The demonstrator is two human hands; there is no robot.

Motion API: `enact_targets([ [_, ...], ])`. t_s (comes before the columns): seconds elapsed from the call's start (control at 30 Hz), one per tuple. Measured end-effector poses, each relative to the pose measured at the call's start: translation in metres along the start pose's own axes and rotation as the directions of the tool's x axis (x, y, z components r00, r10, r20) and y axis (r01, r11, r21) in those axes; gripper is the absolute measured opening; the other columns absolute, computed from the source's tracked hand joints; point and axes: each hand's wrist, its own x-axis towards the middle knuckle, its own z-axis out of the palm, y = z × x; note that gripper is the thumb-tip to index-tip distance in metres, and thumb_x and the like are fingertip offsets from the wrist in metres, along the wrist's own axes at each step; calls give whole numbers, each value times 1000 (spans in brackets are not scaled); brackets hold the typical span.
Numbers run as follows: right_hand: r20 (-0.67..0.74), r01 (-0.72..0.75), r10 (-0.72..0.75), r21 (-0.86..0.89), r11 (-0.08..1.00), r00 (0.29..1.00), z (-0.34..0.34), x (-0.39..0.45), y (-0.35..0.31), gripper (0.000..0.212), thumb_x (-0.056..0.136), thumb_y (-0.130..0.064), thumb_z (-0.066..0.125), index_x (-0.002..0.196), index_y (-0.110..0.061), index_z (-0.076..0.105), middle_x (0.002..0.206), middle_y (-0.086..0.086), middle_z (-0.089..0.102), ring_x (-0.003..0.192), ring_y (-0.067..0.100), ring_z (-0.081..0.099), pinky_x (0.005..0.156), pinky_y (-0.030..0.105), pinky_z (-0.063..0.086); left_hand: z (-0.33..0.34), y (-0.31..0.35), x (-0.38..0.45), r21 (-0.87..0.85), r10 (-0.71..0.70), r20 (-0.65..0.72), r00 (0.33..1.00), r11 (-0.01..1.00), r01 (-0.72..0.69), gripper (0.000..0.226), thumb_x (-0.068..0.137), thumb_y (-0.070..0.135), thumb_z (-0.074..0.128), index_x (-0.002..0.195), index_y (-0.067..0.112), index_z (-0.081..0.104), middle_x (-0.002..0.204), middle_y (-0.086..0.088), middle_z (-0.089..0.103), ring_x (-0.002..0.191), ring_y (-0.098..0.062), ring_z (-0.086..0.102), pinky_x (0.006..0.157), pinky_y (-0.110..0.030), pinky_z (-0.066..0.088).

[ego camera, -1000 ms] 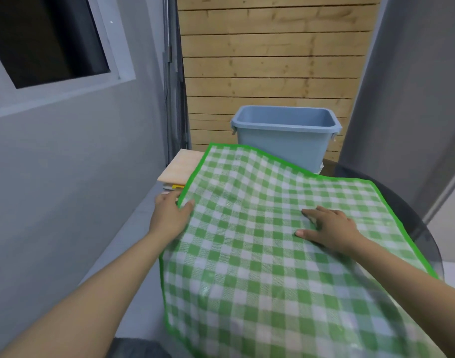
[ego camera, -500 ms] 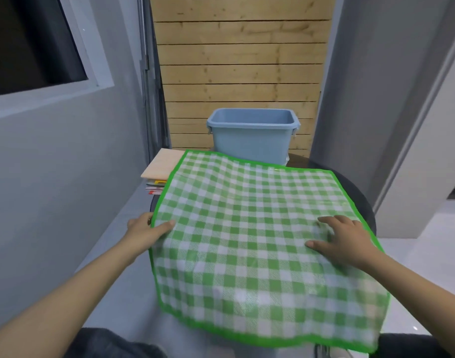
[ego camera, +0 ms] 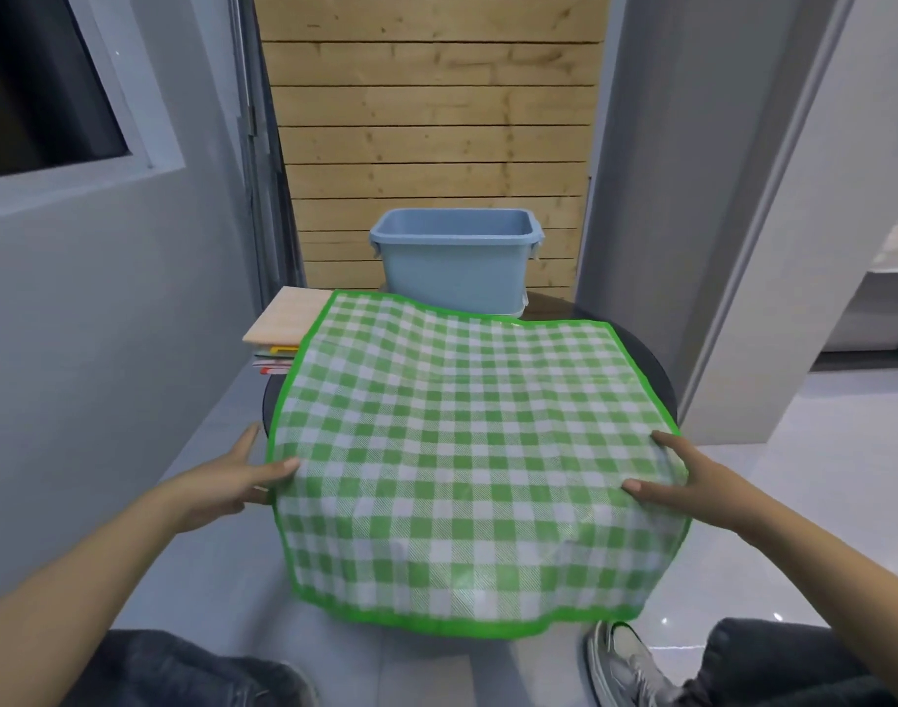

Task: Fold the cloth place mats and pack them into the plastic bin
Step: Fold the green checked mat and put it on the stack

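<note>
Green-checked place mat (ego camera: 462, 441) between both hands (ego camera: 232, 482)

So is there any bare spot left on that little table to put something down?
Hardly. The green checked place mat covers most of the round dark table. Bare strips show only along the right rim beside the mat and at the back right beside the blue plastic bin. The back left is crowded by a stack of mats. The bin itself looks open.

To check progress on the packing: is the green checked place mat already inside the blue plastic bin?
No, the green checked place mat lies spread over the round dark table, in front of the blue plastic bin.
</note>
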Motion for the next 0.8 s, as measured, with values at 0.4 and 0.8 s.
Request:
enact_targets([
  [0.4, -195, 10, -7, 13, 1000, 981, -1, -5, -8, 67, 68, -36, 82, 127, -26, 53, 134, 9, 51, 115, 27, 53, 84, 34, 45, -9, 6, -4, -161, 40, -313, 949, 982, -94, 77, 74, 18, 79, 139, 15, 38, 114, -19, 63, 90, -33, 66, 87, -50, 51],
  [0.8, -43, 47, -28, 545, 837, 999, -23, -3, -4, 38, 77, -9, 75, 106, -32, 67, 128, 16, 53, 90, 32, 68, 78, 42, 57, -29, 4, -20, -376, 93, -5, 996, 922, -89, 82, 76, 3, 76, 143, 18, 30, 121, -15, 63, 100, -33, 66, 73, -42, 58],
])
